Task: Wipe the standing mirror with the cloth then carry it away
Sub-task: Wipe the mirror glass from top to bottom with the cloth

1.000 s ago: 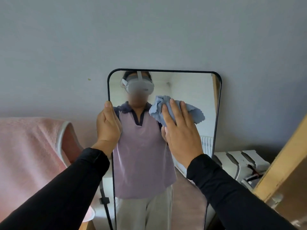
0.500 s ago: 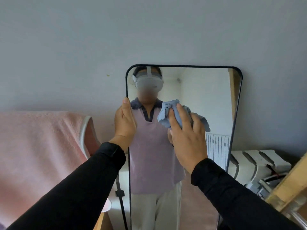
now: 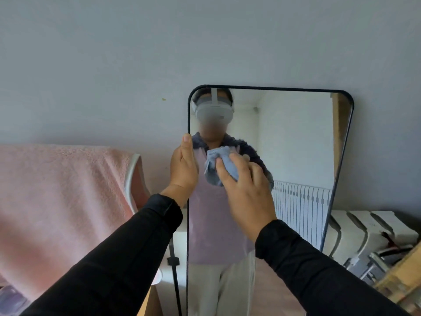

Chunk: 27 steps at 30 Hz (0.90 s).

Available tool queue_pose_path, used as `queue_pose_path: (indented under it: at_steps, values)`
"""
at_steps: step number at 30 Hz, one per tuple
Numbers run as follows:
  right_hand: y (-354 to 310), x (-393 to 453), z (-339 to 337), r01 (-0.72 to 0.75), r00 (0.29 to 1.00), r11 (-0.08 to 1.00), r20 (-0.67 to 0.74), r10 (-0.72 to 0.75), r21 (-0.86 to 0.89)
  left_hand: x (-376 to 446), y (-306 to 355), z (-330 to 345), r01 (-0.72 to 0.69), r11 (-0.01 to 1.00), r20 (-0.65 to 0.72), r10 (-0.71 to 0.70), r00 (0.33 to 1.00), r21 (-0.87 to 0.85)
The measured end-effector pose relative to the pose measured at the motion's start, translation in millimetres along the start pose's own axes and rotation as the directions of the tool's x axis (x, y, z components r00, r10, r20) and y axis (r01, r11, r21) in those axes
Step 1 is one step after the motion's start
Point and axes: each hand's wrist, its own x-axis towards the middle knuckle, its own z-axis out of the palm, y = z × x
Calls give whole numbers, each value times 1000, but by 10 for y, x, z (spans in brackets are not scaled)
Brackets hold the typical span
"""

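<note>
A tall standing mirror [image 3: 296, 144] with a thin black frame leans against the grey wall. My left hand [image 3: 184, 165] grips its left edge, thumb on the glass side. My right hand [image 3: 247, 192] presses a bunched light blue cloth [image 3: 214, 164] against the glass near the left edge, fingers spread over it. The mirror reflects a person in a lilac top wearing a headset.
A pink towel [image 3: 63, 201] hangs over a rail at the left. White foam packing [image 3: 364, 233] and a wooden board [image 3: 401, 277] lie at the right. A thin black stand leg [image 3: 174, 270] shows beside the mirror's left edge.
My right hand has wiped the cloth leftward and down across the glass, toward my left hand. The view has shifted, so the mirror sits further right in frame.
</note>
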Motion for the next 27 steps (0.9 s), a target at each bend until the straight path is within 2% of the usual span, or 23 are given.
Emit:
queue_pose_path:
  at_steps: [2,3,5,7,8,10,13,17,19,21,23,24,27]
  values:
    - [187,20,-30,91,996,996,26,-91,-14,6,-16,1,3,1000,-2,-3,1000,-3]
    - [287,41,-57,86,996,996,37,-84,-29,4,-11,5,-2,1000,-12,2,1000,-10]
    - [436,88,-120,-81,997,997,9,81,-14,-5,7,17,0,1000,-22,0,1000,-10]
    - [417,187,-196,-318,947,945,-33,321,73,-5,5,18,-1,1000,-25,0,1000,-12]
    - [341,232,-213,-372,925,924,-41,377,87,-10,5,13,2,1000,-23,-2,1000,-15]
    - [136,250,-183,-333,942,943,-36,333,17,-20,8,19,7,999,-18,-8,1000,-37]
    - [-101,123,-50,-115,993,993,15,116,-32,-75,78,29,-25,997,-27,23,999,-68]
    - [17,52,-83,112,993,991,38,-110,-74,-56,39,28,4,996,-17,-6,1000,-88]
    - [165,126,-150,63,997,994,59,-58,-86,-59,39,21,4,996,-15,-5,1000,-85]
    - [207,250,-204,-152,987,987,34,154,-50,-77,77,14,0,996,-31,-3,1000,-86]
    - [90,328,-208,-263,964,964,25,264,-41,-89,107,1,0,998,-33,-2,999,-64]
    - [8,320,-188,-242,969,969,37,243,-41,-95,120,-11,-1,999,-21,0,1000,-48]
    - [-97,122,-107,-56,996,998,75,58,-26,-64,97,-52,-3,1000,19,3,1000,-17]
